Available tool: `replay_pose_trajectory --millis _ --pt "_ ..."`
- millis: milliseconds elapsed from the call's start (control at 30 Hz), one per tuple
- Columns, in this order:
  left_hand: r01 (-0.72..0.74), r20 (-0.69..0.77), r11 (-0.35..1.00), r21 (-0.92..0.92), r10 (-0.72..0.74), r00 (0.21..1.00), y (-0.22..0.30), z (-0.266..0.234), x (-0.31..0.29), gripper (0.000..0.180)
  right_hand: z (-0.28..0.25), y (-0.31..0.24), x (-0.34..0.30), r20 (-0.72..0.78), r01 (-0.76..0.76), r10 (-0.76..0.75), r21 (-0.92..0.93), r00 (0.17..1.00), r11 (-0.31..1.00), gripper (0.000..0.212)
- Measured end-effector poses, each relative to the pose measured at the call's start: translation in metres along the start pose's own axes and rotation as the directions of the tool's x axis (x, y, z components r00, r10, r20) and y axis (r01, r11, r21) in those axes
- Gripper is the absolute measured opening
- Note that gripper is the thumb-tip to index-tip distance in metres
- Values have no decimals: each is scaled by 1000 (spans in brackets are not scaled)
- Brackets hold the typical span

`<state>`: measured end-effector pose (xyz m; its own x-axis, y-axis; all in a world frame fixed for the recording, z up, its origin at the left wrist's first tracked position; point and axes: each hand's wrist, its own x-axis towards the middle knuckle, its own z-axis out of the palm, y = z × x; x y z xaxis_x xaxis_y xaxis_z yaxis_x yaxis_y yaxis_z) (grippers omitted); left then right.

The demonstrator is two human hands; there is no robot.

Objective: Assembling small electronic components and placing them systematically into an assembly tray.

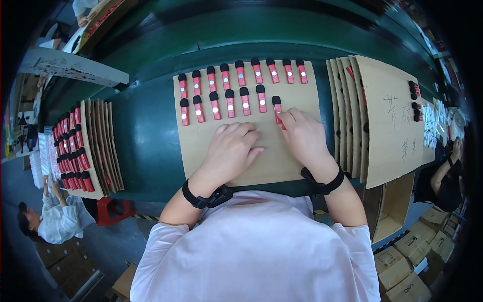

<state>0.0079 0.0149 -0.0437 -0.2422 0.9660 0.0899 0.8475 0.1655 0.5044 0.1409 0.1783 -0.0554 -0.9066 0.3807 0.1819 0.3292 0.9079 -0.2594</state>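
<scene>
A brown cardboard sheet (221,146) lies in front of me with two rows of small red clip-on microphones (215,108), each with a black foam cap and most showing a pale round dot. My right hand (304,138) pinches the lower end of a red microphone (277,106) at the right end of the nearer row, its cap pointing away from me. My left hand (229,151) hovers over or rests on the cardboard below that row, fingers bent and thumb apart, with nothing seen in it. Its fingertips stop short of the microphones.
Stacked cardboard sheets with red microphones (75,146) stand at the left of the green work surface (146,141). Another cardboard stack (382,121) is at the right, by white pieces (429,126). Co-workers sit on both sides. Cartons (402,267) lie at the lower right.
</scene>
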Motion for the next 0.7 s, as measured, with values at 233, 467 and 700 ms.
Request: replay_pose_trajectory --millis 233,467,700 --pt "-2 10 1000 5 2 1000 1 -3 1 28 0 8 24 -29 -48 49 16 998 999 18" --pt "6 -25 981 -196 -11 1000 8 -17 1 33 -27 -7 14 76 -164 164 762 983 627 27" --pt "-19 -108 670 -742 -92 990 33 -34 2 31 -41 -38 0 25 -25 84 1000 996 9 59"
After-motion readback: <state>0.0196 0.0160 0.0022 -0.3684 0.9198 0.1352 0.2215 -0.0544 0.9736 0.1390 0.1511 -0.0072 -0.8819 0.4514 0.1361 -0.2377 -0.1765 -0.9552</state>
